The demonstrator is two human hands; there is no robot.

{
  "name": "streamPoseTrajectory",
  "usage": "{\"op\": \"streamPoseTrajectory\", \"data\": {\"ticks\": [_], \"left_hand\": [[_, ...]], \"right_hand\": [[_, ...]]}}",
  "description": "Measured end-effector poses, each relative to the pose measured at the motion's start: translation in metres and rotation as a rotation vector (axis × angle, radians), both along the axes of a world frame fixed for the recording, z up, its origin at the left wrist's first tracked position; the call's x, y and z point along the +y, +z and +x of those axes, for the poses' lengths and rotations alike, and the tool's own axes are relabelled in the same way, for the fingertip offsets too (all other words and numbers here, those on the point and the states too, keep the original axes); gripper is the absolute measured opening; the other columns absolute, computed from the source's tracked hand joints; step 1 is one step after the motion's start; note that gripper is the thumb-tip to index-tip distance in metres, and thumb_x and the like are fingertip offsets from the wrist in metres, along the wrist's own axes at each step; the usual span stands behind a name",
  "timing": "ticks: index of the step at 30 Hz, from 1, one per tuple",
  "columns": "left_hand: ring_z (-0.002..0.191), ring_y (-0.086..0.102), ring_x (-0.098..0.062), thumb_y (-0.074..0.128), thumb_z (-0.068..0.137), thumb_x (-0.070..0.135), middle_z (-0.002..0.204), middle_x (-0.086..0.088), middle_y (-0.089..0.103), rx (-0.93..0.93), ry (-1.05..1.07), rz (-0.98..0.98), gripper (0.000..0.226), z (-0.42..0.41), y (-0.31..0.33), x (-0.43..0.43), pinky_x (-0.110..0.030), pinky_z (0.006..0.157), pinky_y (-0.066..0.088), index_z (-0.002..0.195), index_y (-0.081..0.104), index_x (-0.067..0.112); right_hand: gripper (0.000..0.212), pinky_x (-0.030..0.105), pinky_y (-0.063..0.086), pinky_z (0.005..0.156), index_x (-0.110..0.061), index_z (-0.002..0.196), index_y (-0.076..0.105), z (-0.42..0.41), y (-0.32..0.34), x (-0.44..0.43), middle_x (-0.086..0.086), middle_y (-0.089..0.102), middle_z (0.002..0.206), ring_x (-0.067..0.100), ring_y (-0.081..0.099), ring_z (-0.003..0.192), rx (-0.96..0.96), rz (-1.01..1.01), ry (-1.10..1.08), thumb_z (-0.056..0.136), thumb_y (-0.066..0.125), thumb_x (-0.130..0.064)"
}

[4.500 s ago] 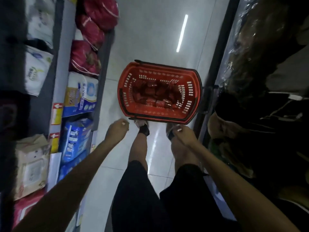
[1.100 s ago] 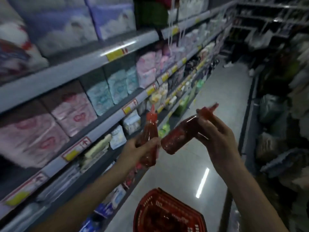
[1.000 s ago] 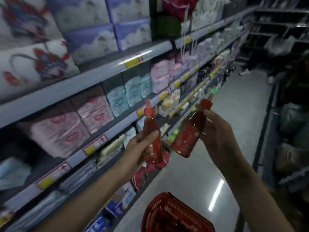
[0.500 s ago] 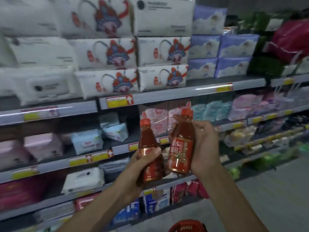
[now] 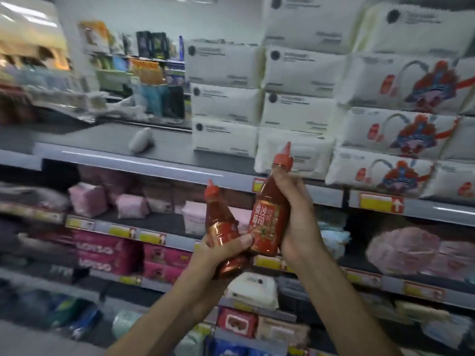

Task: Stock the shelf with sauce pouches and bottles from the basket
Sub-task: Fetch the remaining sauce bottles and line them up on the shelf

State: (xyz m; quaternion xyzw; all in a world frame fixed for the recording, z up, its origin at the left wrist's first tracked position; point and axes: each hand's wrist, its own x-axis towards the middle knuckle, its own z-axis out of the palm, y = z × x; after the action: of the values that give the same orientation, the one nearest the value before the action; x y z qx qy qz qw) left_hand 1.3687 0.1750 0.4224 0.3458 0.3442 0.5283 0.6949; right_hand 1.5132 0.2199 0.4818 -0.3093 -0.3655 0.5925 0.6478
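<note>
- Two bare forearms rise from 6 o'clock towards the middle of the view, one hand on each, each holding one bottle.
- The left hand [image 5: 218,256] is wrapped round the lower half of a red sauce bottle [image 5: 220,227], with the thumb laid across its front. This bottle tilts, and its red pointed cap aims towards 11 o'clock.
- The right hand [image 5: 299,224] is curled round a second red sauce bottle [image 5: 267,217] from behind, fingertips up by the neck. This bottle stands nearly upright with its cap towards 1 o'clock, and its red label with pale characters faces the camera.
- The two bottles are side by side in mid-air in front of the shelf [image 5: 144,163], the second just to the 3 o'clock side of the first. Whether they touch cannot be told.
- Behind the hands run the grey shelf rails, with yellow price tags [image 5: 380,202] along them.
- At 9 o'clock, lower tiers hold pink packs [image 5: 87,199] and magenta packs [image 5: 102,249], blurred.
- At 12 o'clock, on the top deck, plain white packs [image 5: 226,104] with a dark round mark are stacked in columns. Three are visible in the left column.
- At 2 o'clock, three white packs printed with a red-and-blue mask [image 5: 403,134] lie stacked one on another.
- At 10 o'clock, one small pale object [image 5: 141,143] lies on the bare deck, too blurred to name.
</note>
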Motion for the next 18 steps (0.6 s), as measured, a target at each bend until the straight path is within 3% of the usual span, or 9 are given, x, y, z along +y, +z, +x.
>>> {"op": "streamPoseTrajectory", "data": {"ticks": [2, 5, 8, 11, 14, 16, 18], "left_hand": [[0.079, 0.071, -0.024, 0.093, 0.062, 0.011, 0.097, -0.017, 0.071, 0.086, 0.136, 0.046, 0.055, -0.052, 0.004, 0.005, -0.030, 0.066, 0.059, 0.109, 0.065, 0.004], [0.074, 0.069, -0.025, 0.097, 0.059, 0.011, 0.089, -0.016, 0.070, 0.272, 0.317, 0.089, 0.062, -0.128, 0.010, 0.006, -0.033, 0.064, 0.059, 0.109, 0.061, 0.003], [0.078, 0.075, -0.030, 0.100, 0.059, 0.018, 0.091, -0.015, 0.076, 0.394, 0.469, 0.129, 0.062, -0.190, 0.016, 0.003, -0.043, 0.069, 0.063, 0.110, 0.064, 0.013], [0.084, 0.078, -0.023, 0.094, 0.066, 0.013, 0.093, -0.004, 0.079, 0.438, 0.569, 0.155, 0.056, -0.241, 0.016, 0.005, -0.031, 0.068, 0.063, 0.112, 0.063, 0.021], [0.086, 0.077, -0.015, 0.094, 0.068, 0.018, 0.095, 0.003, 0.078, 0.467, 0.631, 0.137, 0.056, -0.286, 0.010, 0.012, -0.031, 0.070, 0.064, 0.113, 0.062, 0.030], [0.087, 0.077, -0.020, 0.097, 0.067, 0.030, 0.096, -0.003, 0.077, 0.438, 0.651, 0.084, 0.049, -0.316, 0.006, 0.018, -0.040, 0.075, 0.066, 0.105, 0.067, 0.036], [0.093, 0.077, -0.029, 0.090, 0.068, 0.038, 0.101, -0.010, 0.078, 0.374, 0.658, 0.045, 0.041, -0.348, 0.003, 0.025, -0.048, 0.083, 0.064, 0.103, 0.070, 0.034]], "right_hand": [[0.029, 0.043, 0.059, 0.076, -0.021, 0.095, 0.065, -0.054, -0.001, 0.016, 0.001, 0.067, 0.083, 0.020, 0.068, 0.080, -0.057, 0.010, 0.083, 0.080, 0.081, -0.039], [0.034, 0.047, 0.054, 0.090, -0.022, 0.104, 0.072, -0.129, -0.007, 0.033, 0.002, 0.069, 0.094, 0.021, 0.067, 0.094, -0.121, 0.007, 0.198, 0.081, 0.077, -0.046], [0.046, 0.044, 0.059, 0.087, -0.020, 0.118, 0.072, -0.195, -0.014, 0.043, 0.004, 0.076, 0.107, 0.023, 0.073, 0.102, -0.254, 0.021, 0.322, 0.080, 0.080, -0.045], [0.058, 0.051, 0.058, 0.093, -0.025, 0.120, 0.071, -0.255, -0.022, 0.052, 0.003, 0.077, 0.113, 0.029, 0.073, 0.107, -0.391, 0.056, 0.353, 0.068, 0.093, -0.040], [0.047, 0.053, 0.057, 0.097, -0.019, 0.120, 0.071, -0.307, -0.025, 0.066, 0.004, 0.077, 0.113, 0.027, 0.074, 0.106, -0.367, 0.044, 0.376, 0.077, 0.088, -0.029], [0.037, 0.052, 0.057, 0.098, -0.013, 0.121, 0.070, -0.337, -0.023, 0.076, 0.009, 0.077, 0.111, 0.027, 0.075, 0.104, -0.299, -0.003, 0.430, 0.087, 0.078, -0.025], [0.041, 0.055, 0.052, 0.104, -0.006, 0.125, 0.067, -0.366, -0.022, 0.090, 0.016, 0.075, 0.116, 0.033, 0.072, 0.110, -0.188, -0.088, 0.522, 0.092, 0.070, -0.029]]}}
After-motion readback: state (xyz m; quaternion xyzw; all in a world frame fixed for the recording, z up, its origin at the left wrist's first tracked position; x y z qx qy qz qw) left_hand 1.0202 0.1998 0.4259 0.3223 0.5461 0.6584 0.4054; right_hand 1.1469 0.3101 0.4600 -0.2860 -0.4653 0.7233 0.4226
